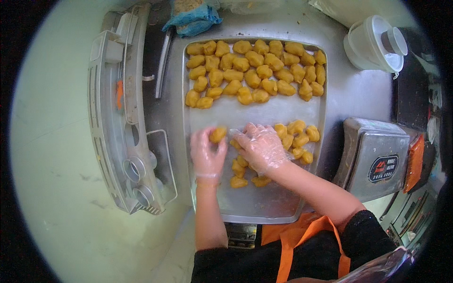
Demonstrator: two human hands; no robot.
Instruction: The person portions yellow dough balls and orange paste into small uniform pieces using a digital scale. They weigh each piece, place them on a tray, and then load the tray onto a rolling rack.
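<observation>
A large metal baking tray [254,113] lies before me, with rows of yellow dough-like lumps [254,59] across its far half. Looser lumps [296,126] lie on the right of its near half, and more lie around and below my right hand. My left hand [208,152], in a clear plastic glove, holds one yellow lump [217,135] between thumb and fingers over the tray's left side. In a like glove, my right hand [262,146] reaches down over the lumps at mid-tray, its fingertips at a lump [235,143] that is partly covered; its grip is hidden.
A metal rack [109,123] with metal rings [134,169] stands at left. A blue bag [194,22] lies beyond the tray, near a metal bar [164,63]. At right are a white lidded bucket [371,44], a metal-topped scale [378,159] and an orange packet [414,162].
</observation>
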